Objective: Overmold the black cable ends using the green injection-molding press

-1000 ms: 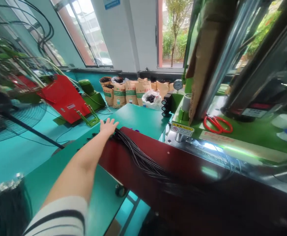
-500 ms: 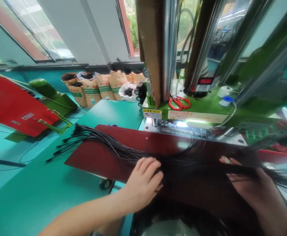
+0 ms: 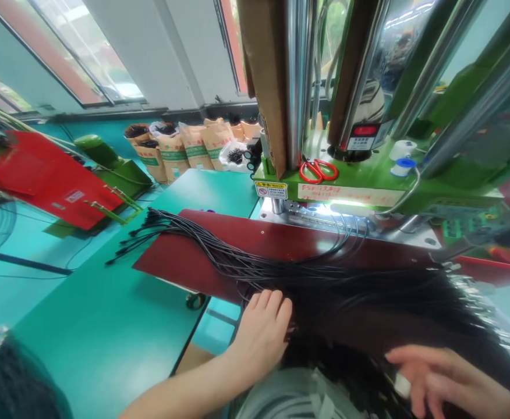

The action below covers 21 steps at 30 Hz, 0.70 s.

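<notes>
A long bundle of black cables [image 3: 237, 262] lies across the dark red board [image 3: 220, 230], with black plug ends at the left and shiny silvery ends [image 3: 477, 302] at the right. My left hand [image 3: 266, 326] is curled over the cables at the board's near edge, its fingers closed on them; the fingertips are hidden. Lower right, my right hand [image 3: 442, 378] is apart from the bundle on the board. Its fingers are spread, with a white cover on one fingertip. Below it and to its left lie more black cables [image 3: 346, 361] and a greyish-white coil [image 3: 298, 401].
Behind the board stands a green press [image 3: 412, 195] with metal columns, red-handled scissors [image 3: 318, 171] and a blue-and-white spool [image 3: 402, 167] on it. Green tables [image 3: 119, 326] extend left, with another dark bundle [image 3: 14, 372] at lower left. Paper sacks [image 3: 194, 145] line the wall.
My right hand has come down toward me, off the bundle's right end, whose silvery tips now show clearly. My left hand stays over the cables. The view has shifted slightly.
</notes>
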{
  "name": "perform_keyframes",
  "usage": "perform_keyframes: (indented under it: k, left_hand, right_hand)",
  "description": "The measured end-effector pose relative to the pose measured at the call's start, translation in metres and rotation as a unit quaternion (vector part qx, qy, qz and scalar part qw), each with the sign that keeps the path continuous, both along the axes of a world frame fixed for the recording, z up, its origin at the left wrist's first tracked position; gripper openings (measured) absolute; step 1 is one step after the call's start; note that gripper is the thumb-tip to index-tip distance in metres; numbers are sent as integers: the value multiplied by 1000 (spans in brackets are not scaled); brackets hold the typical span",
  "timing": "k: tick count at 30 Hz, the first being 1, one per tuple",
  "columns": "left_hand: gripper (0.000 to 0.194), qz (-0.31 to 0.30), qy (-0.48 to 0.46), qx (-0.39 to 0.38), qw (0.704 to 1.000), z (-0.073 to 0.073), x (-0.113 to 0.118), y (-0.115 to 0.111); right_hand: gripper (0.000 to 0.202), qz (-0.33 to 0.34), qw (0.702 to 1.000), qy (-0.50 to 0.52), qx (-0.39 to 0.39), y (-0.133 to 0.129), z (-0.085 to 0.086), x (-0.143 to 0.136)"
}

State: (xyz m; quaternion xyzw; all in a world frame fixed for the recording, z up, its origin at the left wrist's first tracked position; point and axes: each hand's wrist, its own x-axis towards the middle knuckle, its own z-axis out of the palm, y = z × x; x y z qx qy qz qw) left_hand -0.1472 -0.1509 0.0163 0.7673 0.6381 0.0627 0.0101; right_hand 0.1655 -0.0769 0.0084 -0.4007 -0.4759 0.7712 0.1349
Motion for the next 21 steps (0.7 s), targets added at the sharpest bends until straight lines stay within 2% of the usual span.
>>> perform_keyframes:
  k: [3,8,10,12,15,18,19,21]
  left_hand:
    - [50,3,-3,27,1000,-7,4,-5]
    - [56,31,-1,-5,1000,-13,11,-7]
    - [49,35,-11,-7,999,-13,10,-7]
    - [31,13,-45,-15,999,-10,5,-8]
    - [4,-24,-163,-32,986,3,-8,-7]
    - [17,16,-308,-68,949,27,-25,2]
    - [21,34,-340,-83,936,34,-31,7]
    - [25,43,-369,-104,923,47,-38,15]
  right_hand:
    - [35,-6,997,49,-52,-8,-11,-22]
    - [40,-57,981,145,-115,-36,-20,-81]
    - [42,-92,974,174,-116,-41,-20,-98]
    - [41,-124,967,203,-97,-38,-19,-108]
    - [31,-126,961,237,-69,-25,-14,-106]
    - [19,-135,952,274,-25,-14,-2,-95]
    - [17,-119,951,287,-2,-14,2,-92]
    - [25,-43,955,292,26,-17,7,-92]
